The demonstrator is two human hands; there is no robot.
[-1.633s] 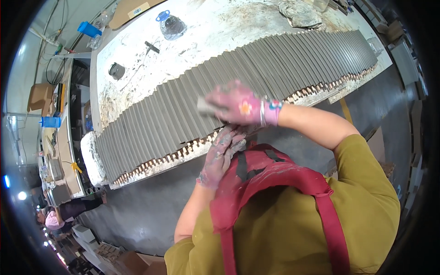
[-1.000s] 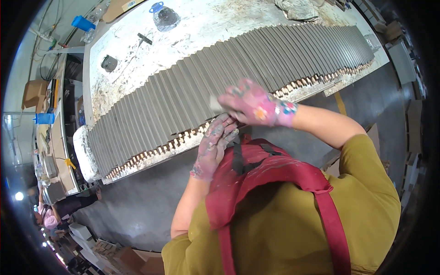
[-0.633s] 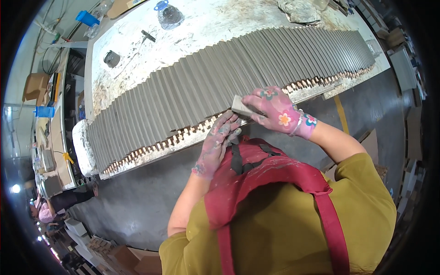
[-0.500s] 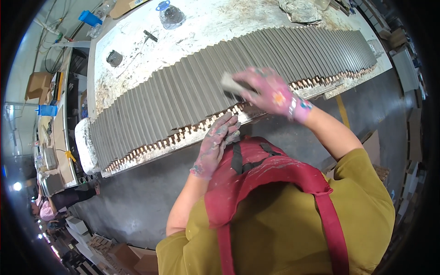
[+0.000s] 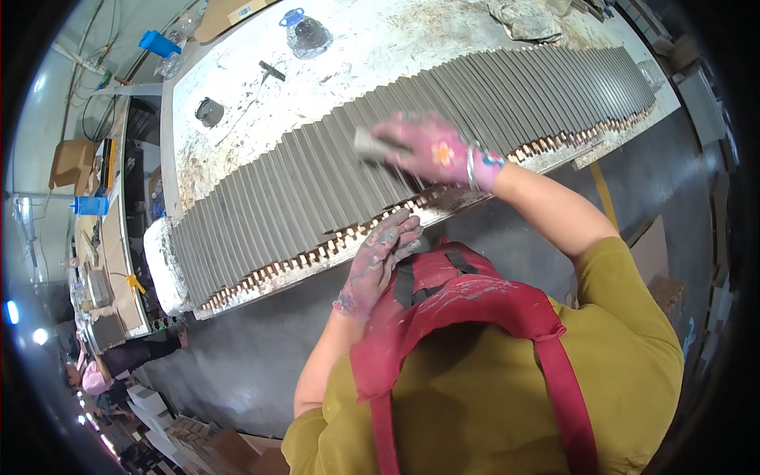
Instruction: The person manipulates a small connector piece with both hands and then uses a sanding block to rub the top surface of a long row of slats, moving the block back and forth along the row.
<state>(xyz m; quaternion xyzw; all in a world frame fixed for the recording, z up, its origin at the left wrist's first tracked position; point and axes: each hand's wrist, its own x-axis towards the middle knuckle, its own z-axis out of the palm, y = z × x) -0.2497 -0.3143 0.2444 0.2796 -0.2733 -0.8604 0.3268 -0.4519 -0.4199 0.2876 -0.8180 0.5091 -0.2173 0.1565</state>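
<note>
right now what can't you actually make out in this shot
Head view only:
- The small grey block in the right hand: motion blur smears it, so its kind is unclear.
- The right hand's fingers: blurred, so the grip is unreadable.
- The ends of the grey strips beside the left hand: too small to read.
- The clear bottle on the worktable: contents are too small to tell.

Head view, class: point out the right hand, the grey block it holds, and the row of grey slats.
right hand (image 5: 437,150), head view, back of the glove
grey block (image 5: 369,145), head view, its bare left end
row of grey slats (image 5: 277,198), head view, a slat's top face
</note>
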